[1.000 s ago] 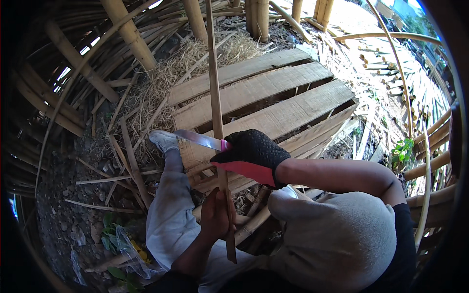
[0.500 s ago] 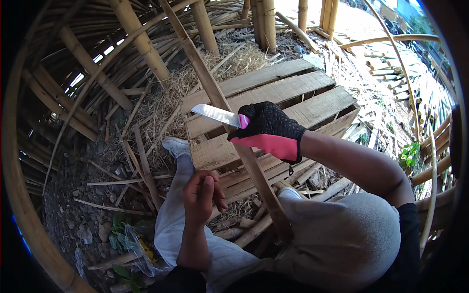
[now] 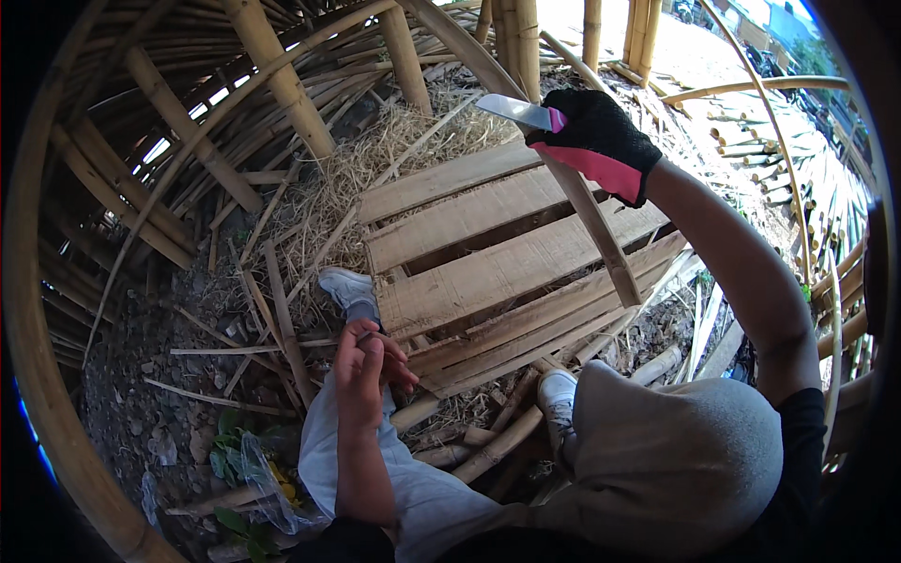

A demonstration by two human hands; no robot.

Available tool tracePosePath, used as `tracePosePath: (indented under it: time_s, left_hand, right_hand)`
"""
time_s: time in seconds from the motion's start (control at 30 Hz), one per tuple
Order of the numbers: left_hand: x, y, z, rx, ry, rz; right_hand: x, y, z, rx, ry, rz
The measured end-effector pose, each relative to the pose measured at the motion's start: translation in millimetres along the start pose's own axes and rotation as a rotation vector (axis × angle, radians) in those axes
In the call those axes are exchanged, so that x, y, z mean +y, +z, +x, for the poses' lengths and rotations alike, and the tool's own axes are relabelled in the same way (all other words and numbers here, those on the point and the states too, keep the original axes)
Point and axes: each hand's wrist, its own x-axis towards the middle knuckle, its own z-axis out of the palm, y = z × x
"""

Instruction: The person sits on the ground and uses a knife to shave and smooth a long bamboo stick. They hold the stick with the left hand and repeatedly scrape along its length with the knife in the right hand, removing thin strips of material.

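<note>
My right hand (image 3: pixel 598 141), in a black and pink glove, is closed round the pink handle of a knife (image 3: pixel 516 111). The pale blade points left, away from the thumb side. A long split bamboo strip (image 3: pixel 601 239) runs slantwise beneath that hand and seems to be gripped along with the knife. Its near end hangs by the front edge of a wooden slatted crate (image 3: pixel 469 291); its far end reaches the top of the picture. My bare left hand (image 3: pixel 368 364) hovers over my left leg, fingers loosely curled and apart, nothing visible in them.
Bamboo posts (image 3: pixel 282 84) and stacked canes form a wall at the left and back. Dry shavings (image 3: pixel 319 202) lie behind the crate. Cut bamboo pieces (image 3: pixel 497 441) lie by my feet, a clear plastic bag (image 3: pixel 267 483) at lower left, more cut canes (image 3: pixel 770 164) at right.
My right hand has moved up and right with the knife. The bamboo strip has shifted the same way, its near end lifting from between my legs. My left hand has barely moved.
</note>
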Motion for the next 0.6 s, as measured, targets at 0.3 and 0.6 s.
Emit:
tracePosePath:
  time_s: [0.3, 0.6]
  left_hand:
    - [0, 2, 3, -0.117, 0.244, -0.246]
    - [-17, 5, 4, -0.103, 0.202, -0.723]
  right_hand:
    - [-8, -9, -62, -0.233, 0.084, 0.243]
    - [9, 22, -109, -0.669, -0.253, 0.341]
